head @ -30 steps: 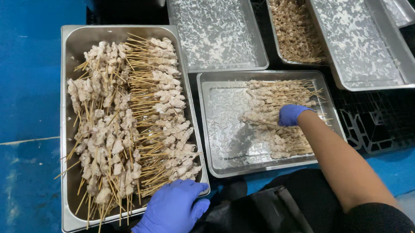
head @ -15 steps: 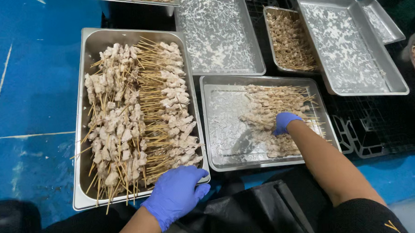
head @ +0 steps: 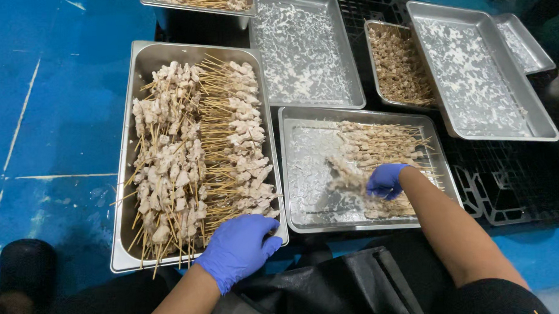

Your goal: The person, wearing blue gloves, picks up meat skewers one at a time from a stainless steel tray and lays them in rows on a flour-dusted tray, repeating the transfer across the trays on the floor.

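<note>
Looking down, we see our left hand (head: pixel 240 247), in a blue glove, resting on the near right corner of a deep steel pan (head: pixel 141 69); its fingers are loosely curled over the rim, pinching nothing that we can make out. That pan holds two long rows of raw meat skewers (head: pixel 198 147), sticks crossing in the middle. Our right hand (head: pixel 385 180), also gloved blue, is down in the shallow floured tray (head: pixel 305 193) just right of the pan, fingers closed around a small bunch of coated skewers (head: pixel 348 178) at the tray's middle. More coated skewers (head: pixel 378 144) lie in a row along the tray's right half, the left half showing only white flour smears. Behind it sits another floured tray (head: pixel 303 51), with no skewers on it, and to the right a narrow pan of breaded pieces (head: pixel 397 63). Further right, a large floured tray (head: pixel 474 70) rests tilted over its neighbours. All stand on a black plastic crate (head: pixel 510 186) over a blue floor (head: pixel 55 121). A black apron (head: pixel 346 291) lies at the near edge.
</note>
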Action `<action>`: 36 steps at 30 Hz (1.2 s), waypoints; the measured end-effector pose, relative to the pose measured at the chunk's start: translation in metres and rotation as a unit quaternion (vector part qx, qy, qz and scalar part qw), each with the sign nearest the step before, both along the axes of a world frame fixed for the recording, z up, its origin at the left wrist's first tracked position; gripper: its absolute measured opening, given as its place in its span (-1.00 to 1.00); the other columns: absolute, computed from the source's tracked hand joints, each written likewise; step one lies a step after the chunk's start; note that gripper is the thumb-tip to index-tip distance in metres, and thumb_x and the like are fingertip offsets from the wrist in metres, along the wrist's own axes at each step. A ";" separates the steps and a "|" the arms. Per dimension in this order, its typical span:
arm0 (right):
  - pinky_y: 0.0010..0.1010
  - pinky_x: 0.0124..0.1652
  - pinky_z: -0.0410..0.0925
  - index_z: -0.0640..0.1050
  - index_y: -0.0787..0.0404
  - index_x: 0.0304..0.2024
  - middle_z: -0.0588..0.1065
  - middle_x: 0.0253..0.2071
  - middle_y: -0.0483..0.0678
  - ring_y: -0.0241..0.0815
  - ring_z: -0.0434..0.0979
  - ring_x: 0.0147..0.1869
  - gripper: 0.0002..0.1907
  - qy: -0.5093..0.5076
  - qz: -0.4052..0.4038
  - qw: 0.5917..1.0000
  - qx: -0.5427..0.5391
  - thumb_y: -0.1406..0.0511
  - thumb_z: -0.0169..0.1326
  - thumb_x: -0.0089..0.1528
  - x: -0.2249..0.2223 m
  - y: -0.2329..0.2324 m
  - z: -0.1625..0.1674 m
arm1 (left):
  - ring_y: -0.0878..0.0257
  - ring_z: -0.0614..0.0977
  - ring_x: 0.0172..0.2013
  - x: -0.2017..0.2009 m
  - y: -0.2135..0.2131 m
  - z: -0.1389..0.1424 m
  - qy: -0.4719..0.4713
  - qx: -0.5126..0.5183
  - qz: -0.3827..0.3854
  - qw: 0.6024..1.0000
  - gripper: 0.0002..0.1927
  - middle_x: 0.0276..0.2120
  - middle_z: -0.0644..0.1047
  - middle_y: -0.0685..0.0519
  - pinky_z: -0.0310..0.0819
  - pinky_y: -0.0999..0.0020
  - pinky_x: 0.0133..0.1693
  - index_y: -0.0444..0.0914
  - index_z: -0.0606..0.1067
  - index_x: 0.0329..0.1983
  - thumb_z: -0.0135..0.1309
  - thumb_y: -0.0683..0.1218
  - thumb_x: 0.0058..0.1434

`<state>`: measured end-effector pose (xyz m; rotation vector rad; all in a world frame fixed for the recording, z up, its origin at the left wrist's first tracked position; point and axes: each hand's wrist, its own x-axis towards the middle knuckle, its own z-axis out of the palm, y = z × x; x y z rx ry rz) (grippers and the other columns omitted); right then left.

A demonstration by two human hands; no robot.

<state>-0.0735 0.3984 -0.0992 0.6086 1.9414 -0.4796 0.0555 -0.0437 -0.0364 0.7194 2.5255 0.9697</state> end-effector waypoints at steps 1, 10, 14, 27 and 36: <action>-0.18 -0.28 0.54 0.64 0.15 -0.26 0.54 -0.34 -0.05 -0.19 0.55 -0.33 -0.82 -0.007 -0.033 0.999 -0.026 0.20 0.13 0.24 0.001 0.002 0.001 | -0.05 0.62 -0.12 -0.001 0.000 0.001 -0.003 -0.006 0.000 1.000 -0.65 -0.23 0.62 -0.04 0.47 0.00 -0.09 -0.12 0.61 -0.08 0.09 0.15 0.19; -0.28 -0.33 0.53 0.62 0.25 -0.18 0.61 -0.33 0.03 -0.14 0.61 -0.37 -0.68 -0.033 -0.182 0.969 -0.162 0.12 0.11 0.27 0.009 0.025 -0.022 | -0.06 0.62 -0.15 -0.001 0.001 0.003 -0.004 -0.017 0.000 1.000 -0.65 -0.26 0.62 -0.07 0.48 0.00 -0.10 -0.13 0.60 -0.09 0.10 0.15 0.18; -0.36 -0.46 0.43 0.59 0.35 -0.20 0.55 -0.48 0.00 -0.18 0.52 -0.49 -0.59 -0.077 -0.099 0.985 -0.118 0.08 0.22 0.31 0.010 0.011 -0.035 | -0.06 0.61 -0.14 -0.003 0.001 0.005 -0.007 -0.018 -0.002 1.000 -0.64 -0.25 0.62 -0.07 0.48 0.00 -0.11 -0.13 0.60 -0.08 0.11 0.14 0.18; -0.43 -0.56 0.09 0.67 0.24 -0.14 0.17 -0.64 -0.24 -0.30 0.11 -0.61 -0.61 0.044 -0.106 0.980 -0.161 0.11 -0.04 0.37 0.006 -0.014 -0.018 | -0.06 0.61 -0.11 -0.010 -0.008 -0.006 0.020 0.011 0.025 0.999 -0.62 -0.19 0.62 -0.07 0.46 0.02 -0.06 -0.14 0.59 -0.03 0.11 0.13 0.18; -0.45 -0.51 0.02 0.58 0.26 -0.15 0.06 -0.59 -0.28 -0.35 -0.01 -0.54 -0.62 0.175 -0.164 0.927 -0.287 0.09 -0.07 0.39 0.020 -0.047 0.023 | -0.02 0.63 -0.08 -0.016 -0.007 0.005 -0.023 -0.025 0.050 0.998 -0.58 -0.16 0.63 -0.06 0.49 0.08 -0.03 -0.11 0.60 -0.02 0.04 0.21 0.24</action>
